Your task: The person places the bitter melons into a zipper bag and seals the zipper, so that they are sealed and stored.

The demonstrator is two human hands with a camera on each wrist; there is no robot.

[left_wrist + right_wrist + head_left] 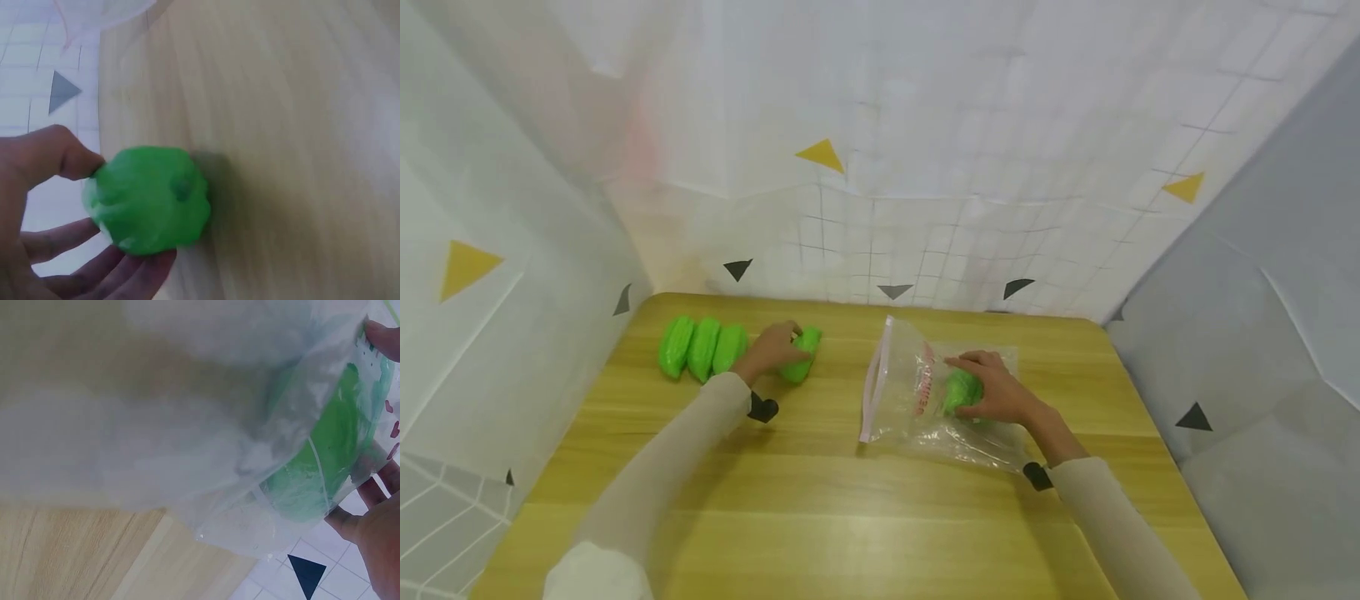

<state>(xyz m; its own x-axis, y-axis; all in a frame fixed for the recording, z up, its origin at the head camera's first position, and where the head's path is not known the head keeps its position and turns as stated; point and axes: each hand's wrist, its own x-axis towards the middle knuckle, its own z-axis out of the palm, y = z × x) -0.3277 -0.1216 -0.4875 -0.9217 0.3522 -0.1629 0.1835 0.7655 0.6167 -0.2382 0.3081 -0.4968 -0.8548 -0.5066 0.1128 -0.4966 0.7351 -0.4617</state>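
My left hand (772,350) holds a bright green, ribbed bitter melon (802,357) between thumb and fingers. In the left wrist view its rounded end (150,200) faces the camera. A clear zip bag (904,392) with red print lies to the right, its pale pink zip edge (872,383) facing left and parted. My right hand (996,388) grips another bitter melon (961,390) at the bag. In the right wrist view, bag film covers this melon (334,444), and the fingers curl round it from outside the plastic. The hand hides part of it.
Several more bitter melons (703,350) lie side by side at the table's back left. The wooden table (850,525) is bounded by white sheet walls (865,225) at the back and sides. Dark wrist bands (763,407) sit at both wrists.
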